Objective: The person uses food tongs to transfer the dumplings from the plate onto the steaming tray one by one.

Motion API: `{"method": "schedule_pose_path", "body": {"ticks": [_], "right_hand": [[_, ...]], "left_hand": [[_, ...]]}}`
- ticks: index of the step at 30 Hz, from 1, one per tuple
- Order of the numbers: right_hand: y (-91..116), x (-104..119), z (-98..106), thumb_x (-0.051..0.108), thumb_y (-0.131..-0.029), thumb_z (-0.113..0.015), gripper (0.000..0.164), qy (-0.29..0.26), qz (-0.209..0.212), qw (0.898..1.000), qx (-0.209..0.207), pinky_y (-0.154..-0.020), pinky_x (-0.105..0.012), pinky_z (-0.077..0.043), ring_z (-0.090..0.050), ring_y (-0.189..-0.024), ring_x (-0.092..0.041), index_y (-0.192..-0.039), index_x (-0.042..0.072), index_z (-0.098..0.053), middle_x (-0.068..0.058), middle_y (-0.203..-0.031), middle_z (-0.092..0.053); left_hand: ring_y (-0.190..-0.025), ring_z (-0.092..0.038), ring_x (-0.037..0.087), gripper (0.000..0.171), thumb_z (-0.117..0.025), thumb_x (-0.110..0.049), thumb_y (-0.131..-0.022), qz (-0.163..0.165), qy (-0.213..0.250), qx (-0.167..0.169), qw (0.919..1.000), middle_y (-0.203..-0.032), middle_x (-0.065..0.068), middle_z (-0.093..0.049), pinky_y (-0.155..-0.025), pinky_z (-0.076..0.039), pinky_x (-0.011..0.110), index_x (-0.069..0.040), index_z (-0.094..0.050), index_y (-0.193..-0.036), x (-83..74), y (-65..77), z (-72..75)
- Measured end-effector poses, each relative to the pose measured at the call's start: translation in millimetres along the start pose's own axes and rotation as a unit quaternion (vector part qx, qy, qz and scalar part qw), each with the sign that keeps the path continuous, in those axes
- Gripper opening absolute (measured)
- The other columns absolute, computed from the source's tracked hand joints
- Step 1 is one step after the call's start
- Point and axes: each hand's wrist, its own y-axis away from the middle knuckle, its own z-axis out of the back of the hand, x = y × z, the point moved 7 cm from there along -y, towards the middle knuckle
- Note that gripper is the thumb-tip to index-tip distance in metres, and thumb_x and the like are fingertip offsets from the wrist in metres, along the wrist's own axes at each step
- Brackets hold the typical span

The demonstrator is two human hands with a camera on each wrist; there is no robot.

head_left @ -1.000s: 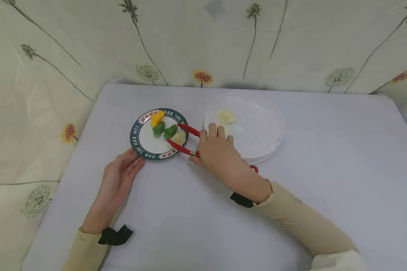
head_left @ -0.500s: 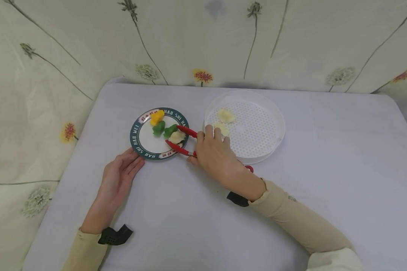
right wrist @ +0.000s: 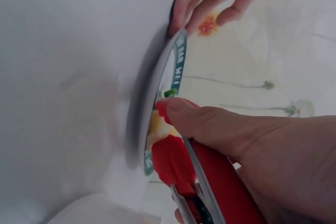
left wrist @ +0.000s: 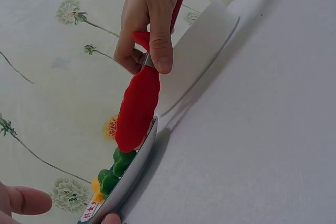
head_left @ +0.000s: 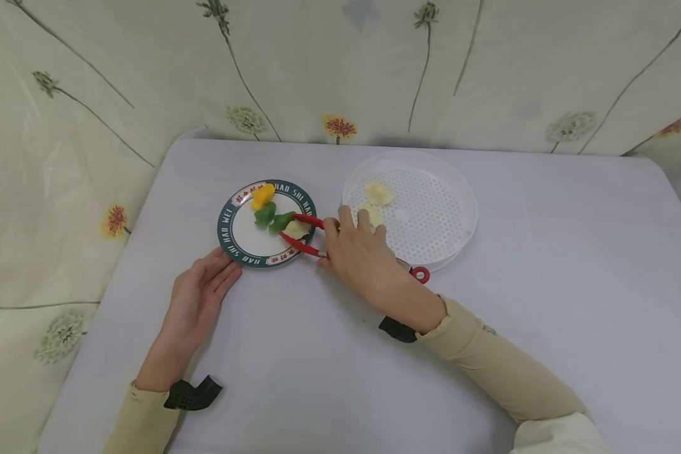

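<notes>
In the head view my right hand (head_left: 369,258) grips red-tipped tongs (head_left: 303,246). The tongs' tips straddle a cream dumpling-shaped piece (head_left: 296,230) at the right side of a round plate (head_left: 246,243) with a green lettered rim. Left of it lie two green dumpling-shaped pieces (head_left: 265,215) and a yellow one (head_left: 262,197). The upper tip reaches the nearer green piece (head_left: 281,222). At the plate's lower left, my left hand (head_left: 193,302) has relaxed fingers against the rim. In the left wrist view, its thumb (left wrist: 31,201) stands away from the plate.
A round white perforated tray (head_left: 431,221) stands right of the plate, partly behind my right hand. Two pale yellow pieces (head_left: 378,193) lie in its left part. Flower-patterned cloth (head_left: 295,69) rises behind the far edge of the white table (head_left: 545,265).
The gap between the tongs' tips has narrowed around the cream piece, and my right hand has shifted slightly left. The nearer green piece has moved a little left. My left hand has stayed put.
</notes>
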Motion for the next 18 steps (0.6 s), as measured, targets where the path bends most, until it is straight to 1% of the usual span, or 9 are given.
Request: {"method": "schedule_pose_path", "body": {"ticks": [5, 8, 13, 16, 18], "right_hand": [[0.9, -1.0, 2.4, 0.048, -0.098, -0.077, 0.068, -0.008, 0.008, 1.000, 0.016, -0.079, -0.047, -0.067, -0.057, -0.106, -0.034, -0.144, 0.004, -0.055, -0.018, -0.123, -0.059], [0.8, -1.8, 2.7, 0.048, -0.097, -0.078, 0.068, -0.021, 0.006, 0.999, 0.026, -0.079, -0.046, -0.066, -0.057, -0.108, -0.035, -0.144, 0.004, -0.055, -0.018, -0.124, -0.059], [1.7, -4.9, 5.0, 0.049, -0.097, -0.078, 0.070, -0.037, -0.005, 0.999, 0.032, -0.078, -0.046, -0.064, -0.056, -0.109, -0.035, -0.145, 0.004, -0.055, -0.018, -0.127, -0.058], [3.6, -9.6, 9.5, 0.049, -0.096, -0.079, 0.071, -0.037, -0.016, 0.999, 0.028, -0.079, -0.048, -0.065, -0.056, -0.111, -0.036, -0.145, 0.003, -0.055, -0.019, -0.129, -0.058], [5.6, -14.0, 13.8, 0.050, -0.096, -0.079, 0.071, -0.038, -0.024, 0.999, 0.025, -0.077, -0.047, -0.064, -0.056, -0.109, -0.036, -0.143, 0.003, -0.056, -0.019, -0.128, -0.058]], "left_hand": [[-0.162, -0.036, 0.023, 0.057, -0.031, -0.021, -0.118, 0.001, 0.000, 0.000, 1.0000, -0.177, 0.016, -0.029, -0.132, -0.037, 0.028, -0.003, -0.021, -0.171, 0.7, -0.5, 0.6], [-0.162, -0.036, 0.023, 0.057, -0.030, -0.021, -0.118, 0.002, 0.002, 0.000, 1.0000, -0.177, 0.016, -0.029, -0.133, -0.036, 0.029, -0.004, -0.020, -0.171, 0.8, -0.5, 0.7], [-0.162, -0.036, 0.023, 0.057, -0.030, -0.020, -0.118, 0.005, 0.009, -0.002, 0.9999, -0.178, 0.015, -0.028, -0.134, -0.035, 0.029, -0.004, -0.020, -0.172, 0.9, -0.1, 0.4], [-0.162, -0.035, 0.023, 0.057, -0.030, -0.021, -0.117, 0.004, 0.005, -0.002, 1.0000, -0.178, 0.015, -0.028, -0.134, -0.035, 0.029, -0.004, -0.020, -0.172, 0.6, 0.3, -0.4], [-0.162, -0.035, 0.023, 0.058, -0.030, -0.021, -0.117, 0.003, 0.000, -0.001, 1.0000, -0.178, 0.016, -0.028, -0.134, -0.034, 0.029, -0.004, -0.020, -0.172, 0.4, 0.5, -1.0]]}}
